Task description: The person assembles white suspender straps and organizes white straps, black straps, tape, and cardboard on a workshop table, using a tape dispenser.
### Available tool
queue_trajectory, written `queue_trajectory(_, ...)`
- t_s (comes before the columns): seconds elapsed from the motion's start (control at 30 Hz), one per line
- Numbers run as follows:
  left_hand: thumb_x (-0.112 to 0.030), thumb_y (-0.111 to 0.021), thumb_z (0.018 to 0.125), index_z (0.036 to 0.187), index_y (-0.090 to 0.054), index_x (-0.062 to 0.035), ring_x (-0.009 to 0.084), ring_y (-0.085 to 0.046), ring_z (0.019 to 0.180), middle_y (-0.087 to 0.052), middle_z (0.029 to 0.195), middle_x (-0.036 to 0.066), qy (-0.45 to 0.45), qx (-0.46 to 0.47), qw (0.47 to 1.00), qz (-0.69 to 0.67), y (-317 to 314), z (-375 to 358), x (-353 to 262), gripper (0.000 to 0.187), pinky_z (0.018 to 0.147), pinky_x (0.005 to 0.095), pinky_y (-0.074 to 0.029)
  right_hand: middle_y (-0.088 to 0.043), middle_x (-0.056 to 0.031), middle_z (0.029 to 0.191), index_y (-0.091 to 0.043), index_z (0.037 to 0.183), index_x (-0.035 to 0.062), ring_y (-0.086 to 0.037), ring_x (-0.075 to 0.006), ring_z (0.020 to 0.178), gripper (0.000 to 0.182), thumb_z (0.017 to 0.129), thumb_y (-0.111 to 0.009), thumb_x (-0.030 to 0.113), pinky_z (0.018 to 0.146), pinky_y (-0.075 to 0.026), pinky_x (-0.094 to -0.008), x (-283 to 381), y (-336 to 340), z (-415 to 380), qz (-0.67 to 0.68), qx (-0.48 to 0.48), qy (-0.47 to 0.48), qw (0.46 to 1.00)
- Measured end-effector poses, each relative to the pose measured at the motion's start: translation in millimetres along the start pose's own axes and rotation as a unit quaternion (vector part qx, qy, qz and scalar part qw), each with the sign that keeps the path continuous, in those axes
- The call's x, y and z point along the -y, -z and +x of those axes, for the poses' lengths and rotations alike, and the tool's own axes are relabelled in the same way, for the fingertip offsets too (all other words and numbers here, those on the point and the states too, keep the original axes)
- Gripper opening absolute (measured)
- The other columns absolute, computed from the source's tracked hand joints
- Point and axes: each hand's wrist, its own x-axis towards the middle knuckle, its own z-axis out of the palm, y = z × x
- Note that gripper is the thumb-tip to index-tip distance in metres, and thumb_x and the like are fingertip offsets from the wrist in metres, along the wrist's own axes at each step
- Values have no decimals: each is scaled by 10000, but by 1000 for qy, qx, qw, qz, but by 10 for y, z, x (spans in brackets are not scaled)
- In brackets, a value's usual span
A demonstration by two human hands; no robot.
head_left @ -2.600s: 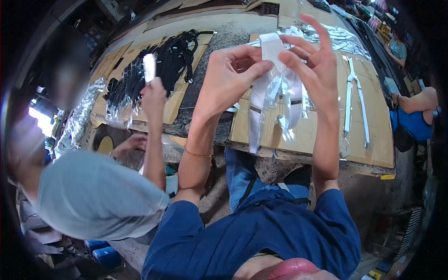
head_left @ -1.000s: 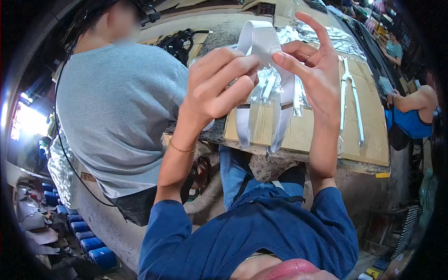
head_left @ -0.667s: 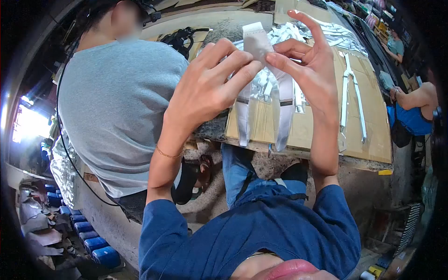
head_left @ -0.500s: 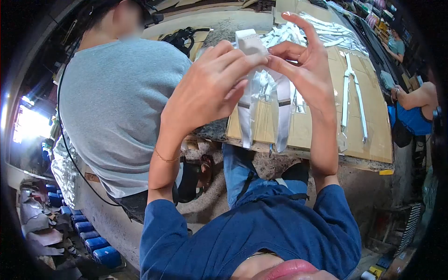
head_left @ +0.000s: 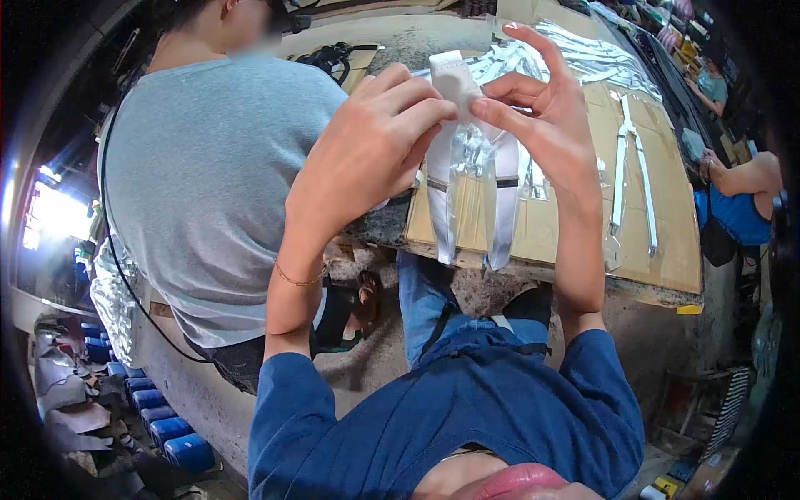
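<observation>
White suspenders (head_left: 454, 81) are held up above the near edge of the table, their broad stitched end on top. Two straps with dark metal slides hang down from it, and clear plastic shows between them. My right hand (head_left: 546, 121) pinches the broad piece between thumb and bent fingers, one finger raised away. On the other side, my left hand (head_left: 375, 137) is closed, its bent fingertips at the left edge of the same piece; its thumb is mostly hidden. Another pair of suspenders (head_left: 627, 142) lies spread on the cardboard (head_left: 575, 237) to the right.
A pile of white straps (head_left: 596, 60) covers the table's far side. Close on my left sits a person in a grey shirt (head_left: 208, 158). Black straps (head_left: 327, 60) lie farther back. Another person in a blue top (head_left: 737, 215) is at the right. Blue containers (head_left: 189, 452) line the floor.
My left fingers have drawn back slightly left from the middle of the broad piece, uncovering more of it. My right hand stays almost in place. The seated person has shifted slightly.
</observation>
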Motion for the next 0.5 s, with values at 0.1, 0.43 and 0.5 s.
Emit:
queue_trajectory(0.1,78,-687,737,982,-669,-16,276,-578,800,-656,908,94,-12,-12,999,37,-22,26,-26,262,705,346,-490,-687,-89,830,-348,1428,44,-660,-118,786,762,787,-743,-72,695,-515,-220,1,-4,4,-3,3,-4,1000)
queue_trajectory(0.43,-27,-733,751,951,-656,-38,257,-583,735,-648,906,87,-38,-199,973,106,-287,-38,-7,215,629,347,-475,-662,-72,811,-345,1434,27,-643,-112,772,769,780,-733,-88,683,-508,-222,29,-17,40,23,35,19,999)
queue_trajectory(0.5,-110,-728,788,964,-640,-40,256,-592,751,-642,916,84,33,-272,958,81,-358,-64,-31,208,616,354,-463,-661,-66,809,-346,1434,24,-638,-105,768,776,775,-740,-81,680,-500,-216,23,-4,53,16,35,25,999)
